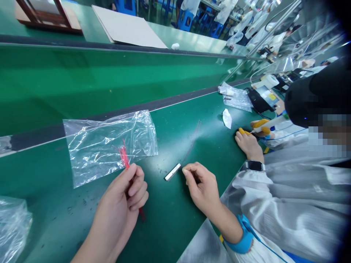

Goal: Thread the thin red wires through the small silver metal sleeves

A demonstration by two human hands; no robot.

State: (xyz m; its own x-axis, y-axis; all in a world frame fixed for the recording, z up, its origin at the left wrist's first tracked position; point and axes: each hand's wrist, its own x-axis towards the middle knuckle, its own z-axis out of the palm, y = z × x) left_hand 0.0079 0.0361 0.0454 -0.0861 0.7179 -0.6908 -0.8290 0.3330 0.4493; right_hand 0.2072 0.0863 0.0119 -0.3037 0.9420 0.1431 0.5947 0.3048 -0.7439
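Observation:
My left hand [123, 201] is closed around a bundle of thin red wires [124, 156]. Their upper ends fan out above my thumb, and the lower ends show below my fingers. A narrow white connector strip [172, 172] with a row of dark pins along one side lies on the green bench between my hands. At its right end my right hand [201, 184] pinches thumb and forefinger together; what is between them is too small to make out. Thin red wires [192, 141] stretch away over the bench from beside these fingertips and the connector's end.
A clear plastic bag [95, 153] lies behind my left hand, and another bag [12, 230] is at the left edge. A white scrap [226, 118] lies farther right. Close on my right, a co-worker's hand [249, 146] wears a watch. A raised ledge holds cardboard sheets [131, 27].

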